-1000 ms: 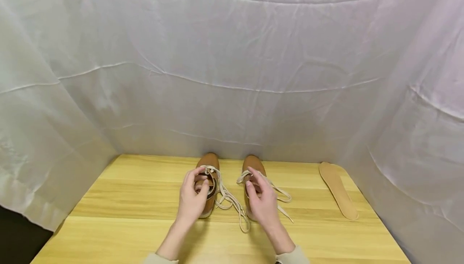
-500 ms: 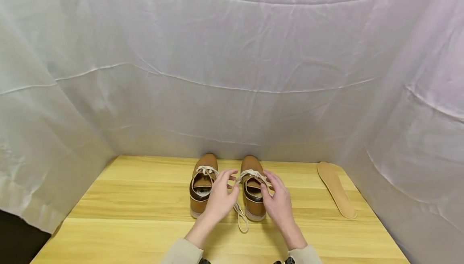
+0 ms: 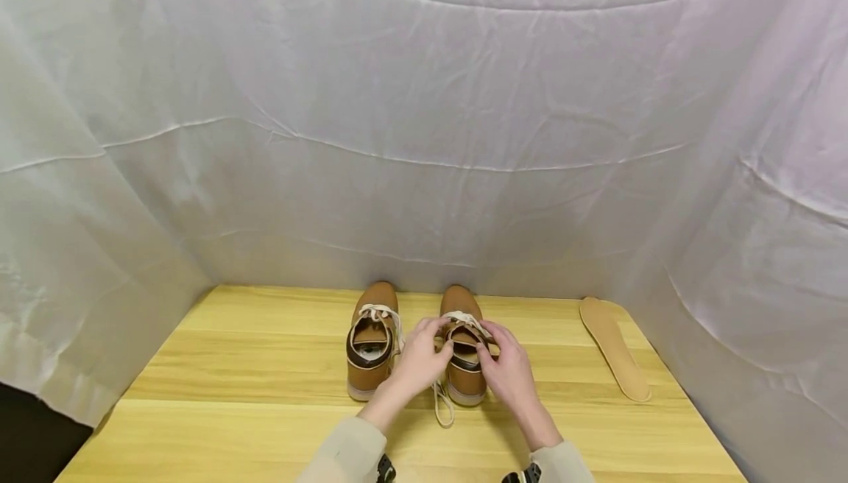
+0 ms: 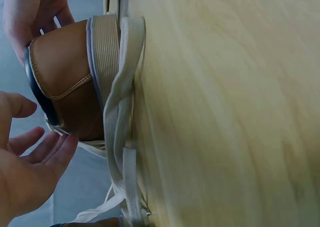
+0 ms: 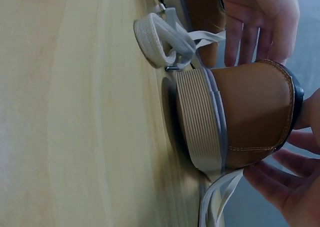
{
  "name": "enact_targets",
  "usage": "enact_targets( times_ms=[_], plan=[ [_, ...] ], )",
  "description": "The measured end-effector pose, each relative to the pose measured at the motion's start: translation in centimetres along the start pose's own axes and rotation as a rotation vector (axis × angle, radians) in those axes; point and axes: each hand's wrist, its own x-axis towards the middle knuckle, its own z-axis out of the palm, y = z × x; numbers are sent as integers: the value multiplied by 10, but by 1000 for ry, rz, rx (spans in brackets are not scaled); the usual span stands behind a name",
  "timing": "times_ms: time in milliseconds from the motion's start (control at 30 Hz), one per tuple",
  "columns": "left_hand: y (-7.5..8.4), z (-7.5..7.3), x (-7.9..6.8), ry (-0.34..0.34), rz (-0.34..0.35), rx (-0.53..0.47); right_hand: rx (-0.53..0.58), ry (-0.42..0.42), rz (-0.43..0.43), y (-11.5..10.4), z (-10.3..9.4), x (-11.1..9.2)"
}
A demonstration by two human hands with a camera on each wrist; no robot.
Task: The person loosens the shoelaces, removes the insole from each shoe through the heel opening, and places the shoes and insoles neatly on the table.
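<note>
Both hands are at the right-hand one of two brown lace-up shoes [image 3: 466,382], its toe pointing away. My left hand [image 3: 422,354] is on its left side, fingertips at the upper and thumb apart from them. Across the opening, my right hand [image 3: 510,365] has relaxed fingers along the right side and its thumb near the dark collar. In the right wrist view, the shoe's heel [image 5: 252,114] stands between the hands. Cream laces [image 4: 117,117] trail beside the sole. The other brown shoe [image 3: 366,378] stands to the left, its collar open.
A tan insole [image 3: 612,347] lies at the right end of the wooden table [image 3: 252,365]. Grey cloth [image 3: 424,203] hangs behind and on both sides. A looped lace [image 3: 444,415] lies on the table between the shoes.
My left hand has moved right, from the left shoe to the left side of the right shoe. My right hand has shifted slightly right and down from over that shoe's opening to its right side.
</note>
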Motion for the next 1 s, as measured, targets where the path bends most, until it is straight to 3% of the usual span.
enact_targets(
  times_ms=[233,567,833,1000],
  plan=[
    [-1,4,2,-23,-40,-4,-54,-11,27,2,1,1],
    [0,8,2,-8,-30,-36,-48,-42,52,2,-3,1],
    [4,5,-7,-47,-67,-47,-31,-83,43,1,-11,-4],
    [6,0,-16,-57,-42,-19,-37,-107,12,0,-17,-11]
  ],
)
